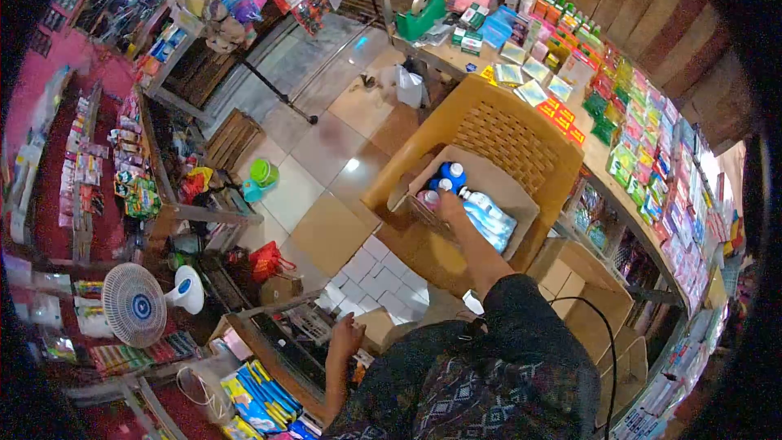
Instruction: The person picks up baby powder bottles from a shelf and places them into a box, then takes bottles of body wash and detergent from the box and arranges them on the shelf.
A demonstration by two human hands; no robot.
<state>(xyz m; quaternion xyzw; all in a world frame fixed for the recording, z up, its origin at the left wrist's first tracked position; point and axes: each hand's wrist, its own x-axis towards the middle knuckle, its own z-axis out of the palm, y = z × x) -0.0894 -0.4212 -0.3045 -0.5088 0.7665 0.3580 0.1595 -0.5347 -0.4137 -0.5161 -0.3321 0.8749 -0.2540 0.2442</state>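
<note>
Chair (509,134): smooth tan plastic, woven-look back. Box (505,187): matt brown cardboard. Bottles (452,175): glossy plastic. Floor (326,138): shiny tile.

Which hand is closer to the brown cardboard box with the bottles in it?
Right. The right hand reaches into the brown cardboard box, touching the blue-capped bottles. The left hand is far below, by a shelf edge.

Strong fisheye warp bent shop edges; black vignette filled corners. Indoor light was moderate, colours oversaturated. Glare spots shone on floor tiles (352,165). Fine detail was soft.

no legible text, labels too small
</note>
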